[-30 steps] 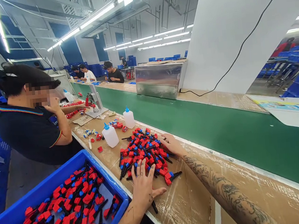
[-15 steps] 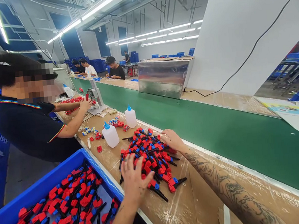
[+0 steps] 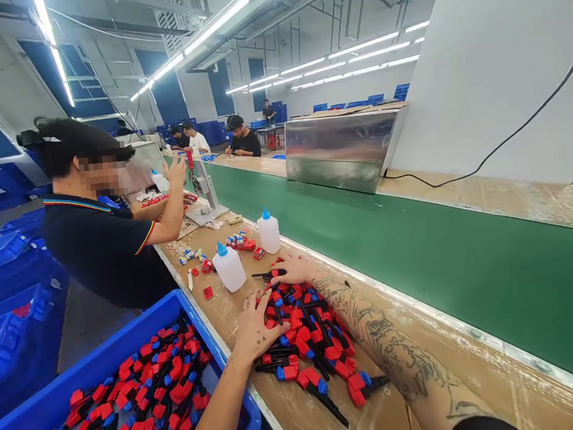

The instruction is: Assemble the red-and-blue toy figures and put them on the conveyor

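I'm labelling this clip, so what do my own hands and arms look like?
The left hand is ungloved, with small dark marks. The right hand is ungloved too; its forearm carries dense dark tattoos, below a likely black sleeve.

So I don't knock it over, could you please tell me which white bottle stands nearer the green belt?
The farther bottle stands right beside the green belt; the nearer bottle stands closer to the blue bin.

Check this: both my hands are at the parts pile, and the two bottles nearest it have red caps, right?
Not quite: the head view shows blue caps on those two bottles. Your left hand and right hand are at the parts pile.
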{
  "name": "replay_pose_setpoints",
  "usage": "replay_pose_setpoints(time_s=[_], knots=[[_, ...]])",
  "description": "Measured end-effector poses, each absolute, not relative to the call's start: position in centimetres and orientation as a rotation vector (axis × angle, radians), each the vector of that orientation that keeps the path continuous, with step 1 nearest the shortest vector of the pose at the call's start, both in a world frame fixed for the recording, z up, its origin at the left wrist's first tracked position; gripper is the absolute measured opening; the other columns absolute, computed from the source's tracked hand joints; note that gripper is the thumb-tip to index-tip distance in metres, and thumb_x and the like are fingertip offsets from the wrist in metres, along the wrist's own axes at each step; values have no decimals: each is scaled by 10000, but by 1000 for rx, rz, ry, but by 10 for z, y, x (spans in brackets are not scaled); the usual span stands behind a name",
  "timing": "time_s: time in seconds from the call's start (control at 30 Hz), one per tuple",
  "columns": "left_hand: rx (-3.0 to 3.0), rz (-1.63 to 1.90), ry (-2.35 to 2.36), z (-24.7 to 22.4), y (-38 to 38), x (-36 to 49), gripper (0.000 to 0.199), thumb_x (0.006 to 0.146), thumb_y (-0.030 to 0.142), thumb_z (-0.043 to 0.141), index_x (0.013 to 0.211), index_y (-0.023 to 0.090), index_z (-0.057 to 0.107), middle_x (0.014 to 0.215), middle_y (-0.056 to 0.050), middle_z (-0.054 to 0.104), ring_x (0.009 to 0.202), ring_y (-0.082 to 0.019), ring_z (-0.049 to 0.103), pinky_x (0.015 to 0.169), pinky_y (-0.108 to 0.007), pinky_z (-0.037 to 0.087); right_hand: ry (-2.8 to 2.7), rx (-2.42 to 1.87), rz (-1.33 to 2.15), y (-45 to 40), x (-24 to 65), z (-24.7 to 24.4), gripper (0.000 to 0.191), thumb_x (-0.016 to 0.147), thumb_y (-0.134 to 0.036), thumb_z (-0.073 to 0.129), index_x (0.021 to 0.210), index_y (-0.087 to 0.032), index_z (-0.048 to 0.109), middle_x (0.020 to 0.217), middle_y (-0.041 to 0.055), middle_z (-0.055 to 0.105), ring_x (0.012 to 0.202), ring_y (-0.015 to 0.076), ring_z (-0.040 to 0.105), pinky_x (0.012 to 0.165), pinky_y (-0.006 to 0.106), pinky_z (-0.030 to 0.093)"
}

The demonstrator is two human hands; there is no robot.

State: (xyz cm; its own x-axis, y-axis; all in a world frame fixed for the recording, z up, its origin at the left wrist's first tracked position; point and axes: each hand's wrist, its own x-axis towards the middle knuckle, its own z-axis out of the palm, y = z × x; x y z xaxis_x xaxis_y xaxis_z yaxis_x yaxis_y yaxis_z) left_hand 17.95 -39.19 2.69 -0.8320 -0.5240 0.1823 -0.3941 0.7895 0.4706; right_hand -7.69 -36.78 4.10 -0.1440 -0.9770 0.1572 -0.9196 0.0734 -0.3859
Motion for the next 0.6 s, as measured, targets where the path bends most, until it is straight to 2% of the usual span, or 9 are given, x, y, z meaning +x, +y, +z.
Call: replay_pose_setpoints(time_s=[0.1, 0.23, 0.37, 0.5, 0.6], knots=[[699, -558, -2663, 25, -387, 175, 837, 813, 636, 653, 1517, 266, 392, 1535, -126, 386, 1445, -344, 291, 1176, -525, 280, 2182, -1967, -571, -358, -70, 38, 433, 861, -623, 636, 1169, -329, 716, 1373, 99, 538, 1279, 411, 449, 1039, 702, 315], [709, -573, -2617, 27, -376, 174, 860, 802, 637, 670, 1520, 262, 381, 1539, -122, 384, 1431, -338, 314, 1173, -517, 290, 2141, -1996, -569, -344, -67, 39, 323, 893, -506, 623, 1157, -347, 720, 1366, 73, 544, 1287, 374, 447, 1054, 660, 340], [736, -596, -2592, 31, -358, 172, 845, 815, 626, 662, 1524, 272, 370, 1530, -119, 398, 1414, -331, 344, 1165, -505, 308, 2116, -2003, -565, -332, -68, 40, 328, 889, -474, 622, 1185, -365, 711, 1390, 59, 535, 1280, 381, 465, 1048, 654, 357], [760, -596, -2602, 32, -339, 168, 854, 820, 648, 639, 1529, 257, 367, 1528, -137, 396, 1427, -356, 320, 1169, -543, 281, 2122, -1978, -565, -318, -73, 39, 314, 871, -454, 650, 1162, -365, 729, 1435, 51, 509, 1309, 410, 444, 1061, 671, 336], [758, -607, -2589, 32, -327, 164, 845, 820, 654, 631, 1524, 259, 380, 1519, -134, 404, 1434, -361, 308, 1166, -543, 289, 2107, -1985, -572, -306, -75, 39, 314, 873, -442, 660, 1168, -356, 728, 1425, 52, 524, 1318, 393, 452, 1089, 650, 323]])
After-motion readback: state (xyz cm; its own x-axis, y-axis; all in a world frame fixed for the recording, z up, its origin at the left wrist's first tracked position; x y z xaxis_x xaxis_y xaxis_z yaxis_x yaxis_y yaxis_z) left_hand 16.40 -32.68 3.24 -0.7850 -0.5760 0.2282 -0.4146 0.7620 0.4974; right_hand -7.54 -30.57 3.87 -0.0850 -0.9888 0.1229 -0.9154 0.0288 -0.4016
